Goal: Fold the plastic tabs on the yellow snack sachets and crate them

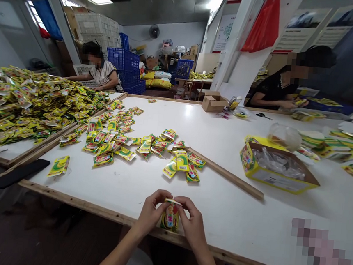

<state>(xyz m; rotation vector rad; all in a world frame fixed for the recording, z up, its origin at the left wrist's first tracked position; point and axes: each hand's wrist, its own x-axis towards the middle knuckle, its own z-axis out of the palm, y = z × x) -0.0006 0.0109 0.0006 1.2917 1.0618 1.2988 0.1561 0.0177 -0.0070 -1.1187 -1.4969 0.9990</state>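
Close to the table's near edge, a small yellow and green printed packet (170,217) stands upright between my two hands. My left hand (153,209) pinches its upper left corner with thumb and fingers. On the opposite side, my right hand (191,218) grips the upper right corner the same way. A pale strip shows along the packet's top, between my fingertips. Beyond my hands lies a loose cluster of similar packets (146,145), some overlapping, and one packet (59,166) lies apart at the left.
A wooden stick (225,174) lies across the white table (227,219). To its right is a yellow display box (279,180) holding clear plastic. A phone-like black slab (21,173) rests at the left edge. Packets form a large heap (33,103) at left. Two people work across the table.
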